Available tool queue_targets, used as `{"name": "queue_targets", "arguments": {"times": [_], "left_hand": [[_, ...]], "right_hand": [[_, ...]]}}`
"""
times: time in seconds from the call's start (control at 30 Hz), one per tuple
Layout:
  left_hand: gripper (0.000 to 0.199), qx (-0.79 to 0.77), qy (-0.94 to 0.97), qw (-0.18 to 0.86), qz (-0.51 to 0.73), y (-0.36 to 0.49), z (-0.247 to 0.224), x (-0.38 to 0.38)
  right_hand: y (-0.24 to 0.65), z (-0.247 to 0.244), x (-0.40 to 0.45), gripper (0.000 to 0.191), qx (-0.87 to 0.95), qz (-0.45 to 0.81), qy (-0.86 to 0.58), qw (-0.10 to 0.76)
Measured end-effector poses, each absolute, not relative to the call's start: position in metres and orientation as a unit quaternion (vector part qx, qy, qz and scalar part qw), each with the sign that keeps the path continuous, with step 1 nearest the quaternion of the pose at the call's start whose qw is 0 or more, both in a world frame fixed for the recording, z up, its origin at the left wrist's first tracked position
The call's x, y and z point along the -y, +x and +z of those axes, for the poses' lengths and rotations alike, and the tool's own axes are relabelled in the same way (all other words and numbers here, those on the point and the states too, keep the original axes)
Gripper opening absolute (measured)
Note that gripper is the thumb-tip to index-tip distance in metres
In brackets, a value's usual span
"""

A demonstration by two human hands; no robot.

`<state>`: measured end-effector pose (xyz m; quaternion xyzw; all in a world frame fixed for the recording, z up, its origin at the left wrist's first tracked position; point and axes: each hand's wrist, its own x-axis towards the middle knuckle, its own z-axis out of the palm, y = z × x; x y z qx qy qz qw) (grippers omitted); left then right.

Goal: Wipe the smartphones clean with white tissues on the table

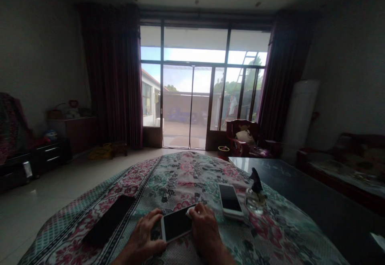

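A white-framed smartphone (177,225) with a dark screen lies tilted on the flowered tablecloth (180,180). My left hand (143,233) grips its left end, thumb at the near corner and fingers at the far one. Pinched in the fingers of my right hand (207,227) is a small white wad (189,212), perhaps tissue or cloth, against the phone's right part. The right end of the phone is hidden behind this hand. To the right rests a second white phone (231,199), possibly stacked on something pale. A large black flat device (110,221) lies at the left.
Right of the white phone stands a clear spray bottle (255,200) with a black top. A dark glossy table (279,184) adjoins the cloth-covered one on the right. Beyond are a wooden armchair (243,136), glass doors (186,108) and purple curtains (112,76).
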<state>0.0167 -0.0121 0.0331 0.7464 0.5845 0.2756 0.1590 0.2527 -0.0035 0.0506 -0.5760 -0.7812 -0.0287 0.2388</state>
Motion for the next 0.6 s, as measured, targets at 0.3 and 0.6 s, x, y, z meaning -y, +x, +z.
{"name": "queue_targets", "arguments": {"times": [0.3, 0.6], "left_hand": [[0.059, -0.582, 0.747, 0.133, 0.292, 0.016, 0.026, 0.01], [0.063, -0.586, 0.756, 0.155, 0.247, 0.019, 0.04, 0.016]], "right_hand": [[0.212, 0.033, 0.01, 0.014, 0.841, -0.013, -0.493, 0.224], [0.252, 0.053, 0.0, 0.023, 0.773, -0.024, -0.586, 0.242]]}}
